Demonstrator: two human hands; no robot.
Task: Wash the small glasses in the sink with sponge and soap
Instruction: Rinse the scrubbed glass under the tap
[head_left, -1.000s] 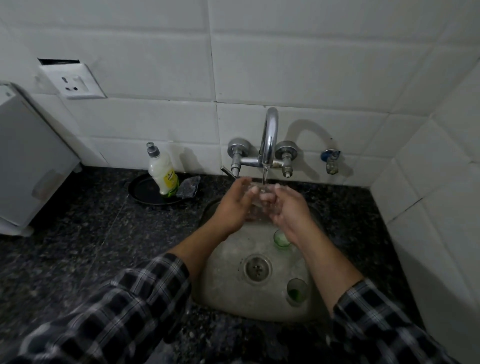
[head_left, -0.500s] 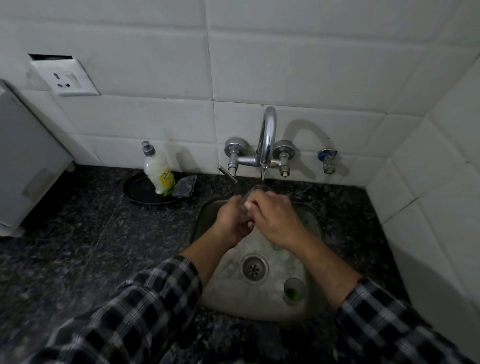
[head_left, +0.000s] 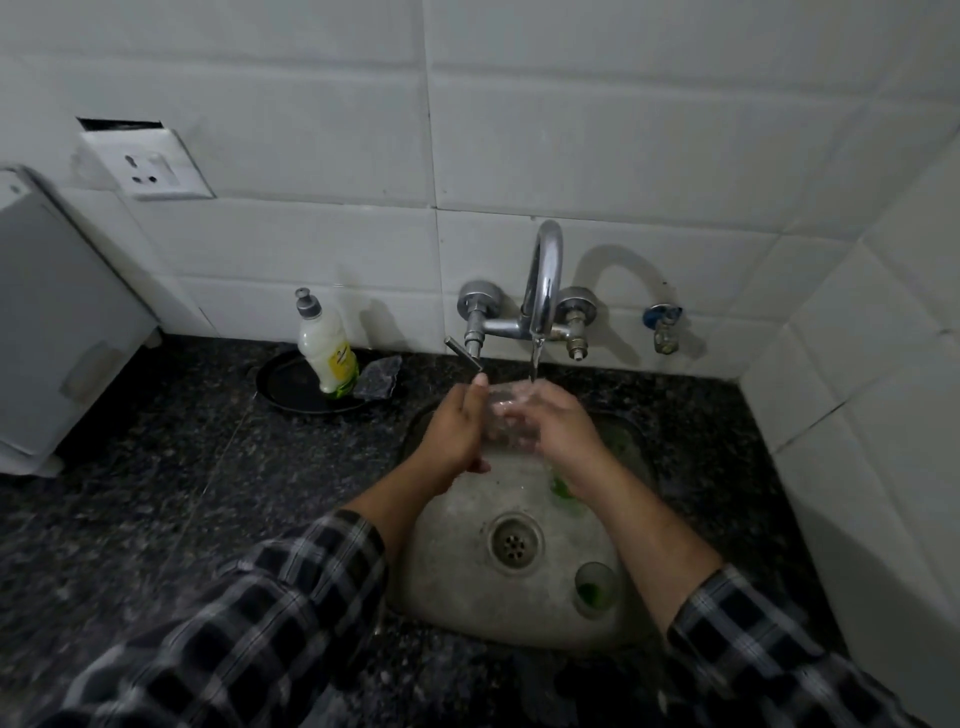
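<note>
- L hand (head_left: 457, 431): fingers curled round clear glass (head_left: 506, 418) from its left side; grips it.
- R hand (head_left: 558, 423): fingers wrapped over same glass from the right; grips it too. Exact finger placement blurred.
- Clear glass: held between both hands directly under tap (head_left: 545, 275) spout, over the basin. Water stream (head_left: 535, 361) runs from spout onto it.
- Sink (head_left: 452, 582): steel basin below tap. Drain (head_left: 514, 543) approx. in line with spout, nearer the person.
- 2nd glass (head_left: 595, 590): upright on sink floor, below tap, just right of drain; green residue inside.
- 3rd glass (head_left: 563, 491): green-tinged, partly hidden under R wrist, between tap and 2nd glass.
- Soap bottle (head_left: 327, 353): left of tap, upright on dark tray (head_left: 291, 387) by wall. Dark sponge (head_left: 379, 379) just beside bottle, on the tap side.
- Blue-handled valve (head_left: 662, 322): on wall, right of tap.
- Socket (head_left: 150, 166): on tiles, above and well left of tap.
- White appliance (head_left: 57, 332): on counter, far left of tap.
</note>
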